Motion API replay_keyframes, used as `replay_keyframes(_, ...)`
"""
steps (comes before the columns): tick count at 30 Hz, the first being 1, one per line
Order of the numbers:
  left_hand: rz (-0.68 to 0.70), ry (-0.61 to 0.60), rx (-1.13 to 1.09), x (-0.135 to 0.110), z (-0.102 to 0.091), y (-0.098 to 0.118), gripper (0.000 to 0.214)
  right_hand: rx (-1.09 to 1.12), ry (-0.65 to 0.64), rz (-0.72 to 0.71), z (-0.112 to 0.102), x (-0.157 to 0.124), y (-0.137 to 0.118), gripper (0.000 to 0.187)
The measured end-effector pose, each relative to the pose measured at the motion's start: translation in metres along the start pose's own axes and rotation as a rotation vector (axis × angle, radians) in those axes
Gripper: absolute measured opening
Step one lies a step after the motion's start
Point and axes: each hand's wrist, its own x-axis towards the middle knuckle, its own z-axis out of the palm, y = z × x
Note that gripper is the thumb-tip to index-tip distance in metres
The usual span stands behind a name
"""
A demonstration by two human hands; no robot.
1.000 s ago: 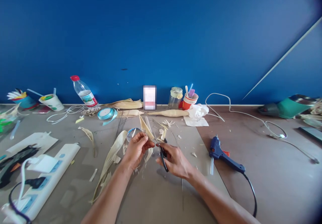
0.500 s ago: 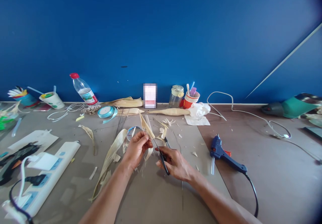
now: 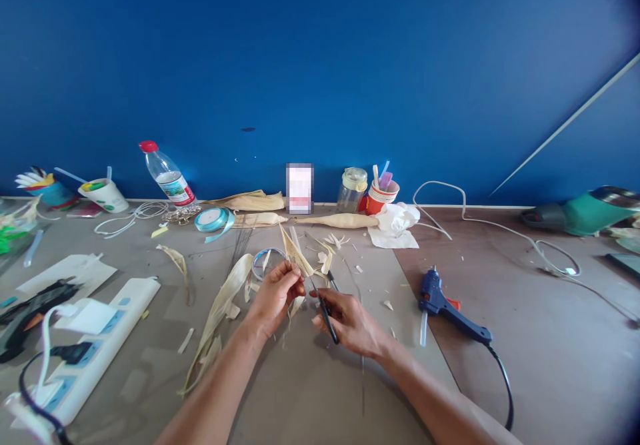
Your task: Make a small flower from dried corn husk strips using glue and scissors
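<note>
Pinched in the fingers of my left hand [image 3: 277, 296] is a pointed piece of dried corn husk [image 3: 297, 252], its tip upward. My right hand [image 3: 350, 322] is closed round black-handled scissors [image 3: 329, 320], whose blades point up and left at the husk's lower edge. I cannot tell whether the blades touch the husk. Behind the hands lie small husk scraps [image 3: 327, 258] and a roll of tape [image 3: 265, 258]. A long husk strip [image 3: 220, 318] lies left of my left forearm.
A blue glue gun [image 3: 445, 302] rests on the right, its cord running toward the front. On the left are a white power strip [image 3: 113, 338] and a black tool [image 3: 35, 318]. A bottle [image 3: 173, 182], ribbon roll [image 3: 210, 219], jar [image 3: 352, 192] and red cups [image 3: 381, 198] line the wall.
The view has shifted very slightly. Both hands keep their hold on the husk and scissors, and I see no other clear movement.
</note>
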Motion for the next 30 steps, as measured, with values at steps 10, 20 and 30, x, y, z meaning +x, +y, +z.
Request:
replay_keyframes(10,-0.007,0.013,0.063,-0.0027,0.0031,0.0020,0.012,0.001,0.004,-0.016,0.0002,0.0007,0.0010,0.020)
replay_keyframes(20,-0.013,0.007,0.060,-0.0045,0.0071,0.0047,0.011,0.071,-0.033,-0.028,-0.0002,0.0012,-0.0024,0.021)
replay_keyframes(30,-0.020,0.011,0.078,-0.0029,0.0058,0.0012,0.012,0.136,-0.053,-0.024,-0.0001,0.0018,-0.0034,0.037)
